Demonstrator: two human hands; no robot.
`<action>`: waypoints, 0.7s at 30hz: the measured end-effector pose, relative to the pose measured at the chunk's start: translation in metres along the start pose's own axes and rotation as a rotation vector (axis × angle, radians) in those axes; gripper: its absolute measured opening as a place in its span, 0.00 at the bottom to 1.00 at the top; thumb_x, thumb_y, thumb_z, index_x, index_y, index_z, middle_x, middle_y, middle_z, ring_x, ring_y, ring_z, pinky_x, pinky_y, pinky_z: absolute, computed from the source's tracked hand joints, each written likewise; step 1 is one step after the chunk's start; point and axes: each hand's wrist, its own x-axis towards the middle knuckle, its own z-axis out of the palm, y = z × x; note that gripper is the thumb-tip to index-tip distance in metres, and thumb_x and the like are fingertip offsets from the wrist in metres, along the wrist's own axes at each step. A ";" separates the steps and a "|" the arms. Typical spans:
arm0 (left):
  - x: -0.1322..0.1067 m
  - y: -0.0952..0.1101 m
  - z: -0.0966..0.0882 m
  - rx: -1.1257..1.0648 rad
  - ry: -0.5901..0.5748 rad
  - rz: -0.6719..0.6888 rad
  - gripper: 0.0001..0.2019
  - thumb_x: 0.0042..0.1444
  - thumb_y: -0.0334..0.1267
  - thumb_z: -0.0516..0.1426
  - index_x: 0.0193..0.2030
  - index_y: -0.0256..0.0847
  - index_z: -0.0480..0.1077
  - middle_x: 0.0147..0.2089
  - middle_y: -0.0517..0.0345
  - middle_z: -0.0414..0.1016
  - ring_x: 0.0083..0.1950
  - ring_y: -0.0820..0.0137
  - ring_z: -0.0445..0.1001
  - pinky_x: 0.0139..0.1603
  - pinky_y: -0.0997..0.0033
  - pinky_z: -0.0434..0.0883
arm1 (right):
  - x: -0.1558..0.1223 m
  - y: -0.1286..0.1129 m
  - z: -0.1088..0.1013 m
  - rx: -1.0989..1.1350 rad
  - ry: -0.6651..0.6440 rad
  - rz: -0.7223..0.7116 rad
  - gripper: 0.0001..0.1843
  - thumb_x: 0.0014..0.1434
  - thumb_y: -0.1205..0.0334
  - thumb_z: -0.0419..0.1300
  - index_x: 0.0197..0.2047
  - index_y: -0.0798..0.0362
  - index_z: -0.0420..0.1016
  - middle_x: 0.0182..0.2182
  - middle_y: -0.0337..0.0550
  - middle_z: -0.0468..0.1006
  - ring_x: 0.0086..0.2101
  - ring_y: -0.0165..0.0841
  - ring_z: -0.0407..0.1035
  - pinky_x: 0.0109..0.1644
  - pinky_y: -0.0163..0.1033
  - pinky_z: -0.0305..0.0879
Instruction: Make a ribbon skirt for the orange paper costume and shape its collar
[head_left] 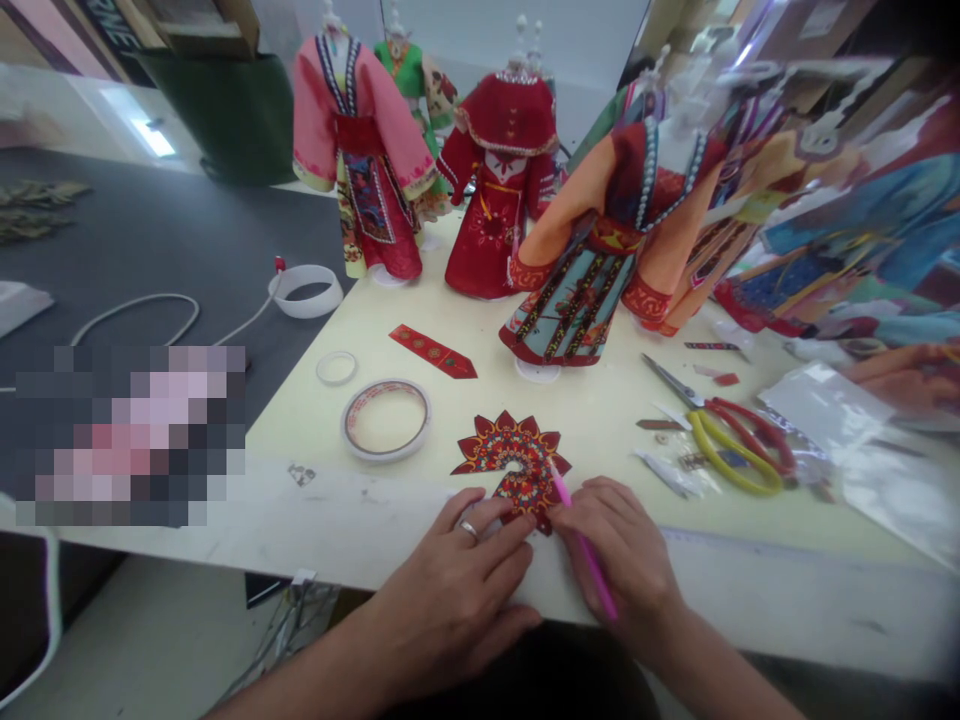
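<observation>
Apparently to stop it sliding, the left hand (450, 590) lies flat with fingers spread, pinning down a scalloped red patterned collar piece (514, 450), while the right hand (615, 550) curls narrowly around a slim pink stick (589, 565) beside the piece's edge. A tape roll (386, 420) sits just left of the piece.

1. We see a scalloped red collar piece (517, 460), printed with gold and dark petal patterns, its inner edge curving open. It lies flat on the pale tabletop (600, 460), near the front edge.
2. Our left hand (450, 590) rests flat, its fingertips (510, 530) against the piece's lower part.
3. Our right hand (611, 545) grips a slim pink stick (589, 560), slanted, its tip at the piece's right side.
</observation>
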 end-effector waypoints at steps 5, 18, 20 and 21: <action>0.000 0.000 0.000 0.008 0.016 0.002 0.14 0.59 0.41 0.53 0.48 0.35 0.67 0.55 0.49 0.70 0.57 0.57 0.63 0.59 0.50 0.56 | -0.005 -0.001 -0.005 -0.024 -0.051 -0.036 0.18 0.50 0.80 0.52 0.44 0.58 0.68 0.35 0.49 0.75 0.38 0.37 0.68 0.46 0.51 0.62; 0.000 0.000 -0.002 0.004 -0.004 0.001 0.14 0.59 0.41 0.52 0.48 0.35 0.67 0.56 0.50 0.69 0.56 0.57 0.63 0.59 0.50 0.57 | -0.006 -0.006 -0.013 -0.063 -0.048 -0.049 0.19 0.49 0.81 0.52 0.44 0.58 0.67 0.37 0.50 0.76 0.41 0.39 0.67 0.48 0.54 0.61; 0.000 0.000 -0.003 -0.001 -0.005 0.002 0.13 0.59 0.41 0.52 0.47 0.36 0.68 0.56 0.51 0.69 0.56 0.57 0.63 0.59 0.50 0.57 | -0.007 -0.006 -0.020 -0.033 0.009 -0.001 0.20 0.50 0.82 0.52 0.45 0.57 0.67 0.39 0.50 0.76 0.40 0.38 0.67 0.46 0.52 0.62; -0.001 0.000 -0.002 -0.003 -0.003 0.001 0.13 0.59 0.41 0.53 0.46 0.36 0.68 0.56 0.51 0.69 0.56 0.57 0.63 0.59 0.50 0.57 | -0.008 -0.006 -0.024 -0.018 0.029 0.034 0.21 0.50 0.82 0.52 0.46 0.56 0.66 0.39 0.49 0.76 0.40 0.37 0.68 0.46 0.51 0.63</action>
